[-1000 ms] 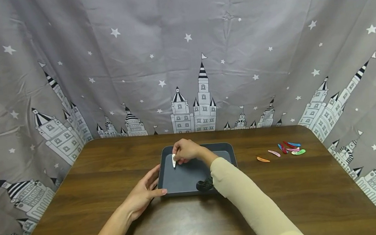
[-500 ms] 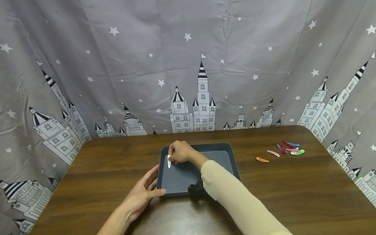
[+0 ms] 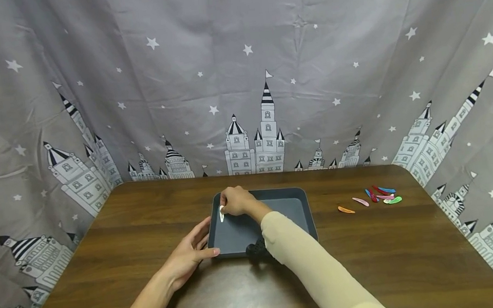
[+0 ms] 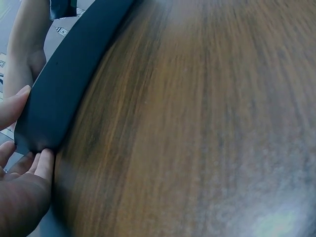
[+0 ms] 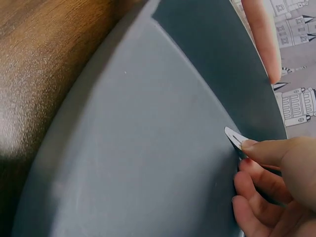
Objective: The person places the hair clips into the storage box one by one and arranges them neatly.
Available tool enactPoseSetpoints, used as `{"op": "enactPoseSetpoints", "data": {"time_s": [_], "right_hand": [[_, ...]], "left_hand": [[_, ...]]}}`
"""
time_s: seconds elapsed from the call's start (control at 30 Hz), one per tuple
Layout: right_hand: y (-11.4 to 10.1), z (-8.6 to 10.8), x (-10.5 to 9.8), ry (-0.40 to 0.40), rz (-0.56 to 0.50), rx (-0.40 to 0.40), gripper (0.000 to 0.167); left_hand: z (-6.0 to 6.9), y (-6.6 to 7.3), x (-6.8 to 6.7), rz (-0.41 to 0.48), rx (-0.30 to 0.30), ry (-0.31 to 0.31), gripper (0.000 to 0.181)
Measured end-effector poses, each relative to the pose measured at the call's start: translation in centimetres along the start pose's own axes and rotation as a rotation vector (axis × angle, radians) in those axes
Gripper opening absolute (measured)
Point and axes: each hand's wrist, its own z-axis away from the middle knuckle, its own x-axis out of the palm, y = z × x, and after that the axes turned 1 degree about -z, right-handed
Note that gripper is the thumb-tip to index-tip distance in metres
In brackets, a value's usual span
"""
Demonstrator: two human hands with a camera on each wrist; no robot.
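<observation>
A white snap hair clip (image 3: pixel 222 214) is pinched between thumb and fingertips of my right hand (image 3: pixel 236 201), near the far left corner of a dark grey tray (image 3: pixel 272 249). In the right wrist view the clip (image 5: pixel 234 136) lies close above the tray floor by the side wall; whether it touches is hard to tell. My left hand (image 3: pixel 188 254) holds the tray's near left corner, thumb at the front and fingers along the left side. The left wrist view shows its fingertips (image 4: pixel 46 163) against the tray's outer wall (image 4: pixel 69 74).
Several coloured hair clips lie in a loose group (image 3: pixel 382 196) on the wooden table (image 3: pixel 414 256), to the right of the tray. A pink clip (image 3: pixel 360 202) and an orange clip (image 3: pixel 346 210) lie nearer the tray. A grey castle-print curtain (image 3: pixel 239 76) hangs behind the table.
My right hand has shifted slightly left with the white hair clip, toward the tray's left wall, and has stayed nearly still since half a second ago. My left hand keeps its place.
</observation>
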Motion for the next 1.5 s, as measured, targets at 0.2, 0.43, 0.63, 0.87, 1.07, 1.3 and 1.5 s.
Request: {"op": "enactPoseSetpoints", "data": {"time_s": [0.2,0.43,0.63,0.87,1.07,1.3,1.5], "right_hand": [[-0.1,0.1,0.2,0.007,0.034,-0.004,0.014],[0.3,0.6,-0.8,0.003,0.022,-0.075,0.009],[1.2,1.2,-2.2,-0.030,-0.071,-0.162,0.010],[1.7,2.5,-4.3,-0.084,-0.151,-0.261,0.024],[2.5,3.4,-5.9,-0.075,-0.114,-0.317,0.028],[3.8,5.0,-7.9,-0.068,-0.123,-0.345,0.028],[4.9,6.6,-9.5,-0.054,-0.149,-0.327,0.025]], "left_hand": [[0.1,0.0,0.2,0.001,0.004,0.005,0.091],[0.1,0.0,0.2,0.000,0.001,0.021,0.092],[0.0,-0.2,0.1,0.005,-0.003,0.011,0.090],[-0.1,-0.2,0.0,0.008,0.008,0.009,0.090],[-0.1,-0.3,0.1,0.012,0.013,0.019,0.090],[-0.2,-0.3,0.1,0.015,0.019,0.030,0.091],[-0.1,-0.3,0.1,0.021,0.019,0.036,0.092]]}}
